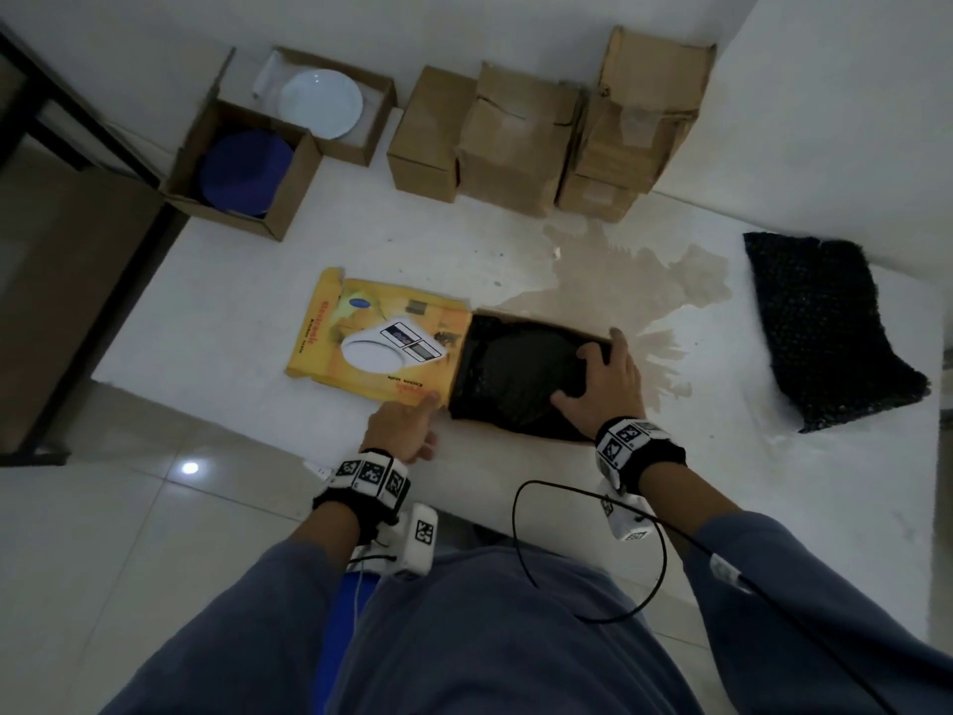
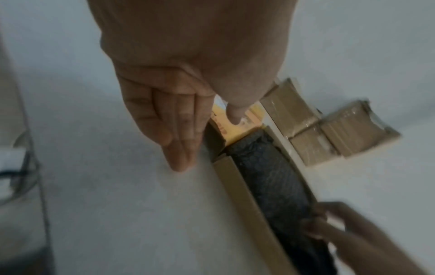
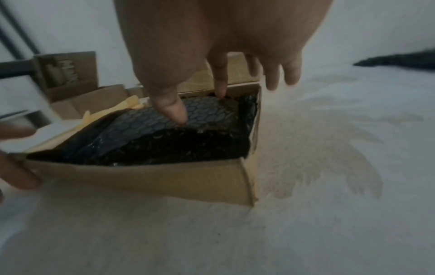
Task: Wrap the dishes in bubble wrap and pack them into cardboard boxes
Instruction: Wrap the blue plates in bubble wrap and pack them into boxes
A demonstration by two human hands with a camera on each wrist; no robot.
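The right hand lies spread over a round dish wrapped in black bubble wrap, thumb and forefinger pressing down on the wrap, the other fingers reaching over the far right rim of the box that holds it. That open brown cardboard box sits on the white tabletop at its near edge, and the wrapped dish fills it almost wall to wall. The left hand rests at the box's near left corner with fingers straight and together, tips down on the tabletop beside the wall, the thumb touching the box's yellow printed lid flap, which lies folded out flat to the left of the box. Neither hand grips anything.

To the right of the box, well apart, lies a loose folded sheet of black bubble wrap. A pale brown stain spreads over the tabletop just beyond the box. Farther beyond it, against the wall, stand closed brown cardboard boxes in a row. Beyond the flap to the left are 2 open boxes: one holds a white round plate, the other, nearer one a dark blue round plate.
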